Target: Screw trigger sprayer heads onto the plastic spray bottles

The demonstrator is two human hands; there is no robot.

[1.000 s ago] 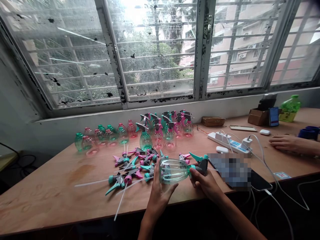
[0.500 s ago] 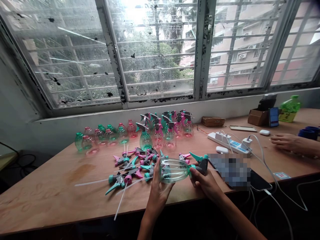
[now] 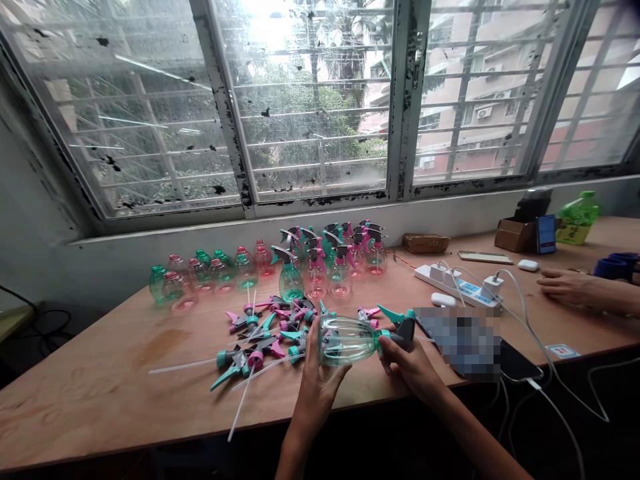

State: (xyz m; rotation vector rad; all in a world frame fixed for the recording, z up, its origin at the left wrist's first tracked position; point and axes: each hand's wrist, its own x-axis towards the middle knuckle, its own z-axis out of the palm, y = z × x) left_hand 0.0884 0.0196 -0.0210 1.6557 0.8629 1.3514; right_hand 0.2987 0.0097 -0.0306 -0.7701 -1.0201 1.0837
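Observation:
A clear green spray bottle (image 3: 345, 341) lies sideways in the air over the table's front edge, its neck to the right. Around its base end, my left hand (image 3: 320, 380) is closed. My right hand (image 3: 407, 363) grips the neck end, where a teal collar joins a trigger sprayer head (image 3: 404, 325) with a black body and teal lever. Left of the bottle lies a loose pile of sprayer heads (image 3: 260, 340) in teal, pink and grey, several with white dip tubes sticking out.
Headless pink and green bottles (image 3: 216, 273) stand at the back left, beside bottles with sprayers (image 3: 316, 270). Rightward are a power strip (image 3: 457, 285) with cables, a black phone (image 3: 520, 360), a small cardboard box (image 3: 514, 233) and another person's hand (image 3: 575, 288).
My hands and the bottle hold almost the same pose. The other person's hand at the right has shifted slightly left.

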